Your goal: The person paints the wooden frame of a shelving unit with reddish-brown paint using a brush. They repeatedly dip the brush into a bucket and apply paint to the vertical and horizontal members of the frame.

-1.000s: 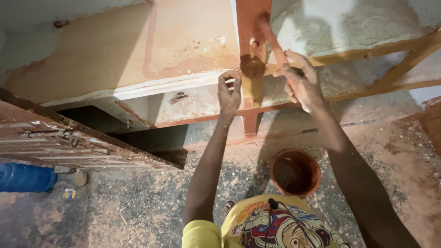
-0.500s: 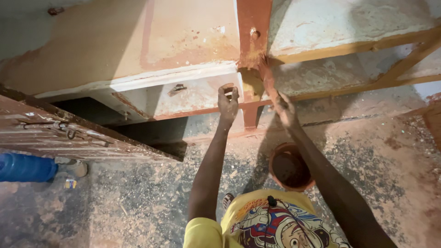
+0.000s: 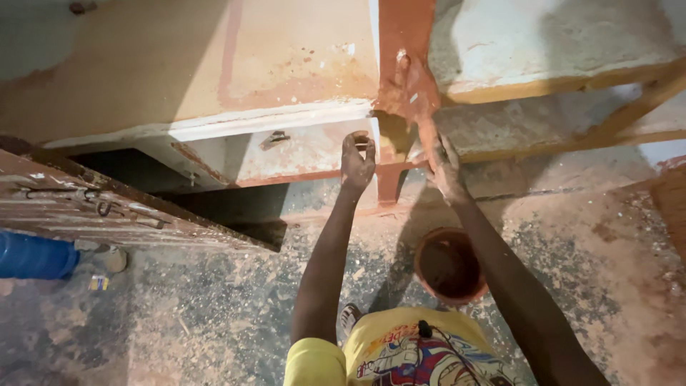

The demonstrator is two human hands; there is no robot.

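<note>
Below, round bucket [image 3: 450, 264] on floor [image 3: 214, 314], coated inside with red-brown paint. Left hand [image 3: 357, 161], fingers curled around small object, at red-painted frame post [image 3: 401, 78]. Right hand [image 3: 444, 161], fingers closed on brush, against post.

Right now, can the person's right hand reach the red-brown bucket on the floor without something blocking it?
Probably yes. The right hand rests on the painted frame post, and the bucket stands open just below that forearm, with nothing visible between them.
</note>
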